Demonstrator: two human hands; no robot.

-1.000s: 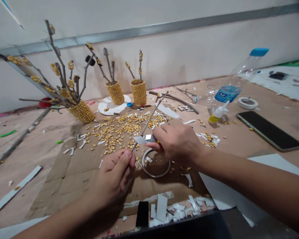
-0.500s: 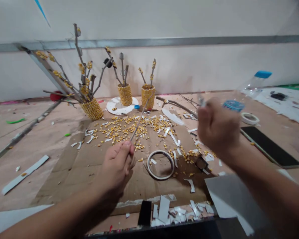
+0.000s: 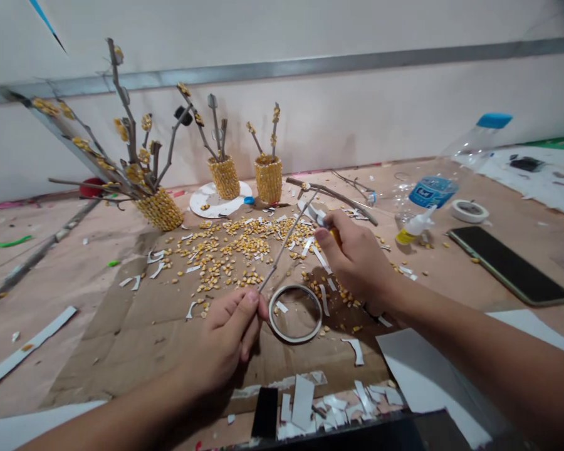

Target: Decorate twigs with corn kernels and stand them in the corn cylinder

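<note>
My left hand [image 3: 235, 329] pinches the lower end of a thin twig [image 3: 284, 245], which slants up and away to the right over the cardboard. Closed in a fist, my right hand [image 3: 357, 250] grips a hand tool [image 3: 318, 215] with a grey metal head and some yellow on the handle; its exact kind is hidden by the fingers. The tool's head is close to the twig's upper end; I cannot tell whether they touch. Beneath both hands, loose corn kernels [image 3: 220, 274] and paper scraps lie on the cardboard sheet [image 3: 131, 332]. A roll of tape [image 3: 271, 319] sits between the hands.
Kernel-covered pots [image 3: 160, 210] holding branches stand at the back. Toward the right are a plastic bottle [image 3: 435, 191], a small glue bottle [image 3: 413, 227], a second tape roll [image 3: 470, 211] and a phone [image 3: 510, 264]. A forked branch [image 3: 333, 194] lies behind my right hand.
My right hand has come down and left with the tool, to the twig's upper end. The left hand still holds the twig, now shifted slightly right. The view has shifted a little.
</note>
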